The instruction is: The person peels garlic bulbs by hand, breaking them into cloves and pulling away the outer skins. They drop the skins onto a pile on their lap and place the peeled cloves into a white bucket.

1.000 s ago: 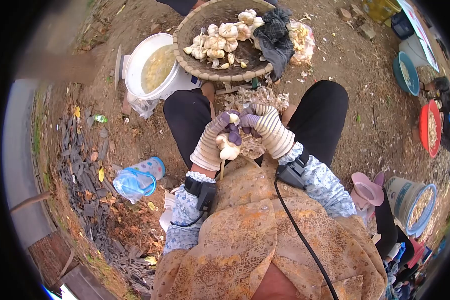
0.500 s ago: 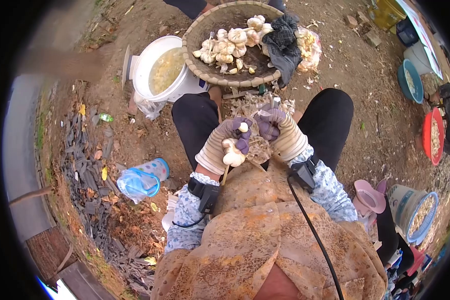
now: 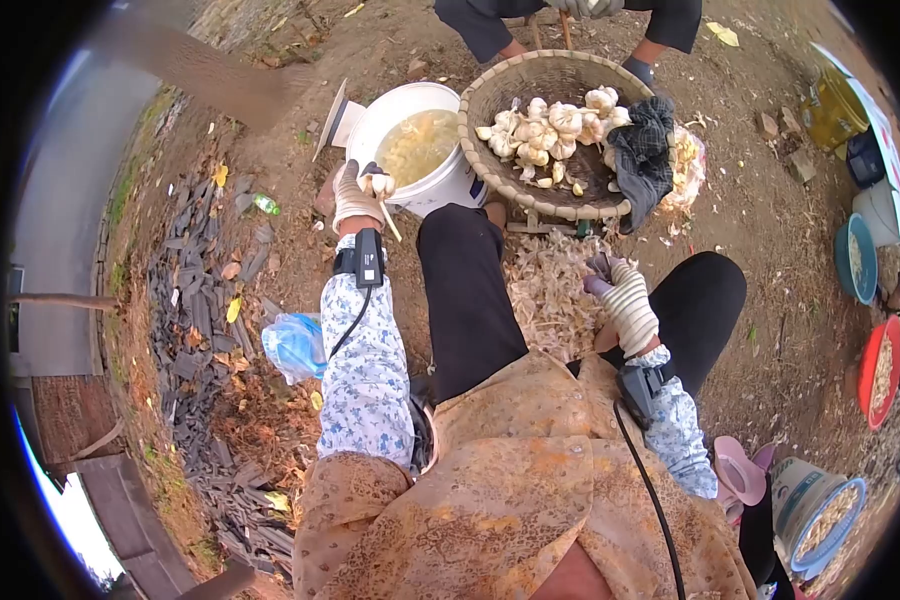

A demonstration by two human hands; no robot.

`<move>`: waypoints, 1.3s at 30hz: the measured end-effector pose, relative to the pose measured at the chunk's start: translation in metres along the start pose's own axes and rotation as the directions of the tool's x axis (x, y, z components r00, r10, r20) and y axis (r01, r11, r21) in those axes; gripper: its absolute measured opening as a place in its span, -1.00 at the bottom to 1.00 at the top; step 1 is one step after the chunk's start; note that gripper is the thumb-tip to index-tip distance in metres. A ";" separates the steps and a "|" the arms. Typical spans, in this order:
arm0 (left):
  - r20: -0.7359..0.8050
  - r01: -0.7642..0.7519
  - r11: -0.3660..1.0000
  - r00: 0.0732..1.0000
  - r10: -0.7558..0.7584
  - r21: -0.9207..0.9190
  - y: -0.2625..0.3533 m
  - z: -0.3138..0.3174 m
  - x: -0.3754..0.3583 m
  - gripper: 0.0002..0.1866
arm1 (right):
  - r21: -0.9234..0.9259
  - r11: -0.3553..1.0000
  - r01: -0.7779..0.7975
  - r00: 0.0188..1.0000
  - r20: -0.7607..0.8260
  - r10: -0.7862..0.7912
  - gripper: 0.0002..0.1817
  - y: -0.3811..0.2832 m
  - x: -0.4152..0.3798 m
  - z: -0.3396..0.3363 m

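My left hand (image 3: pixel 351 197), in a striped glove with dark fingertips, reaches out to the near rim of the white bucket (image 3: pixel 368 113). Its fingers are closed on a garlic bulb (image 3: pixel 377 185) whose long stem hangs down. Cloudy liquid with pale pieces fills the bucket. My right hand (image 3: pixel 624 302), gloved alike, is closed above the heap of garlic skins (image 3: pixel 552 290) between my knees; what it holds, if anything, I cannot make out. Beyond it a round woven basket (image 3: pixel 500 180) carries several garlic bulbs (image 3: pixel 562 122), loose cloves and a dark cloth (image 3: pixel 642 150).
Across the basket sits another person, whose gloved hands (image 3: pixel 585 8) show at the top. A blue plastic bag (image 3: pixel 295 347) lies at left. On the right stand a teal basin (image 3: pixel 856 258), a red basin (image 3: pixel 880 373) and a bucket (image 3: pixel 805 500) topped with a blue basket.
My left hand has moved forward and left to the bucket with the garlic bulb. The hands are now apart, and the view has shifted, showing more of the other person.
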State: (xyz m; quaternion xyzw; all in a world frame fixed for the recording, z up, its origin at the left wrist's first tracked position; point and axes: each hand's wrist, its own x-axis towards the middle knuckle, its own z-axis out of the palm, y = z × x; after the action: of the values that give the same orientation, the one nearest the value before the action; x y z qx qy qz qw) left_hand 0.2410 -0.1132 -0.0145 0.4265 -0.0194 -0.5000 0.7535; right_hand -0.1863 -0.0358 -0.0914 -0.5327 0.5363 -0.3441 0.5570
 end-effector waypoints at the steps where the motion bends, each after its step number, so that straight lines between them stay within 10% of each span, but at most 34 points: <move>1: 0.100 0.004 1.000 0.995 -0.007 0.024 -0.001 -0.004 0.001 -0.62 | 0.000 1.000 0.004 1.000 0.001 -0.004 -0.68 -0.001 0.002 0.002; 7: 0.125 0.229 0.927 0.953 -0.276 0.297 -0.078 0.028 -0.090 -0.73 | 0.157 0.987 0.033 0.998 0.056 -0.042 -0.70 -0.063 -0.018 0.027; 8: 0.772 0.538 0.835 0.482 -0.415 0.113 -0.102 -0.009 -0.062 -0.76 | 0.130 0.982 0.133 0.986 0.086 -0.145 -0.64 -0.075 -0.021 0.031; 9: 0.321 0.365 0.889 0.837 -0.443 0.276 -0.104 0.017 -0.101 -0.78 | 0.108 0.966 0.235 0.961 0.126 -0.248 -0.58 -0.087 -0.024 0.035; 11: 0.131 0.142 0.817 0.958 -0.256 0.558 -0.120 0.069 -0.168 -0.79 | -0.049 0.887 0.460 0.874 0.202 -0.442 -0.47 -0.106 -0.025 0.043; 19: 0.033 0.305 0.784 0.923 -0.383 0.541 -0.163 0.057 -0.178 -0.82 | -0.439 0.723 0.533 0.845 0.321 -0.427 -0.67 -0.071 -0.027 0.033; 22: 0.058 0.404 0.797 0.877 -0.478 0.450 -0.167 0.058 -0.193 -0.83 | 0.311 0.924 0.222 0.971 0.015 -0.238 -0.68 -0.062 -0.018 0.037; 23: 0.036 0.381 0.802 0.895 -0.445 0.460 -0.169 0.061 -0.196 -0.84 | 0.312 0.924 0.223 0.971 0.009 -0.237 -0.68 -0.065 -0.022 0.031; 25: 0.133 0.345 0.825 0.887 -0.443 0.448 -0.164 0.060 -0.203 -0.80 | 0.805 0.384 -0.452 0.892 0.420 0.169 -0.68 -0.064 -0.029 0.015; 33: 0.374 0.304 0.777 0.742 -0.556 0.551 -0.173 0.045 -0.208 -0.62 | 0.726 0.668 -0.166 0.986 0.119 0.115 -0.75 -0.067 -0.026 0.024; 39: 0.438 0.332 0.770 0.670 -0.599 0.545 -0.164 0.043 -0.209 -0.63 | 0.763 0.631 -0.142 0.990 0.123 0.075 -0.69 -0.077 -0.029 0.024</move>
State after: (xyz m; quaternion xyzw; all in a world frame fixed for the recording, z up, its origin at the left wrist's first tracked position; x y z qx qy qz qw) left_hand -0.0040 -0.0018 -0.0129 0.3911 -0.2470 -0.7697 0.4400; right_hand -0.1538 -0.0179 -0.0141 -0.2248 0.3475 -0.4839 0.7710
